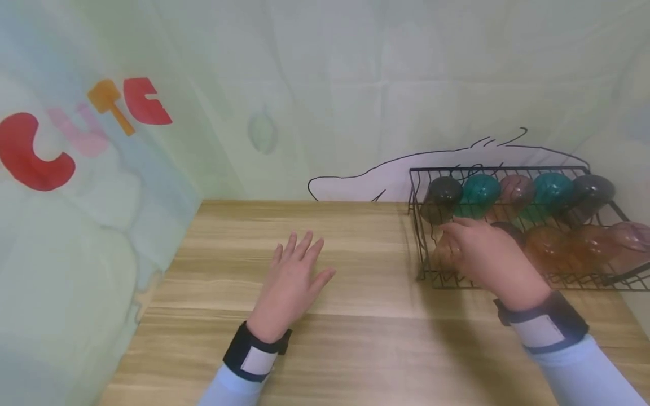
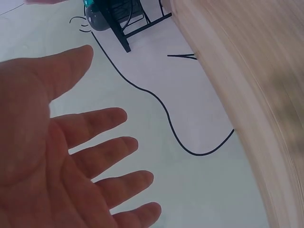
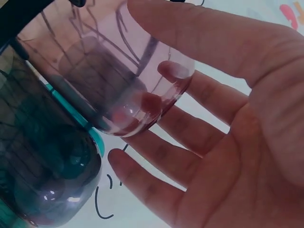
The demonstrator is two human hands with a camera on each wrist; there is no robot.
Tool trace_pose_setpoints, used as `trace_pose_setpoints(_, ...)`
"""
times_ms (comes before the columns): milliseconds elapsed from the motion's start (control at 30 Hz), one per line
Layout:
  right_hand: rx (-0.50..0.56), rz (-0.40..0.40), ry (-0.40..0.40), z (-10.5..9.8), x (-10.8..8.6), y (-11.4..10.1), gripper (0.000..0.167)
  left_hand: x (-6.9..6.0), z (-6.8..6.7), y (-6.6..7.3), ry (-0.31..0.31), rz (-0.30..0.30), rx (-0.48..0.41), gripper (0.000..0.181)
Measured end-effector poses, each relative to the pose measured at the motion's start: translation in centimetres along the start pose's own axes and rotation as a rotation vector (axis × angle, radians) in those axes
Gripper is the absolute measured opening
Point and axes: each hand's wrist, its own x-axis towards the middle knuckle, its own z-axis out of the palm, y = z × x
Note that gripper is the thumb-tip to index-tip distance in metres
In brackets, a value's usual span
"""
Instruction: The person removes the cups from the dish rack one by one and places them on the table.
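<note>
My right hand (image 1: 490, 256) is at the front left corner of a black wire rack (image 1: 500, 168). Its fingers and thumb grip a clear pinkish glass (image 3: 114, 76) that stands upside down; in the right wrist view the thumb lies on one side and fingertips show through the far side. A dark grey glass (image 3: 59, 190) is right beside it. My left hand (image 1: 289, 287) hovers over or rests on the wooden table, fingers spread and holding nothing; its palm faces the camera in the left wrist view.
Upside-down coloured glasses fill two rows of the rack: grey (image 1: 447, 192), teal (image 1: 481, 190), pink (image 1: 517, 190) and amber (image 1: 547, 243) among them. The wooden table (image 1: 355, 349) meets a printed cloth backdrop (image 1: 330, 113) behind and at the left.
</note>
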Motion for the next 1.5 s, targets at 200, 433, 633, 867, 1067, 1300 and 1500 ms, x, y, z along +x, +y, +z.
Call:
trace_pose_setpoints(200,0.010,0.026,-0.026,-0.1,-0.1,-0.1,0.040,0.1,-0.2,0.0,0.036,-0.012,-0.015,0.060)
trace_pose_setpoints(433,0.008,0.047,0.016,-1.0,-0.3,-0.6,0.040,0.2,-0.6,-0.2,0.119,-0.060,-0.054,0.049)
trace_pose_setpoints(633,-0.008,0.074,0.114,-3.0,-1.1,-1.1,0.046,0.2,-0.5,-0.2,0.158,-0.061,-0.126,0.047)
trace_pose_setpoints(867,-0.014,0.100,0.233,-5.3,-1.9,-1.9,0.054,0.4,-0.2,-0.1,0.187,-0.078,-0.224,0.045)
trace_pose_setpoints(1067,0.022,0.033,0.398,-4.9,-1.8,-3.2,0.066,0.6,0.0,-0.1,0.169,-0.146,-0.309,0.056)
trace_pose_setpoints(1300,0.097,-0.018,0.563,-1.7,-0.9,-4.9,0.067,1.0,0.4,0.0,0.119,-0.262,-0.495,0.070)
trace_pose_setpoints(1500,0.251,-0.018,0.622,1.2,-0.2,-6.4,0.067,1.5,0.6,0.3,0.094,-0.314,-0.720,0.074)
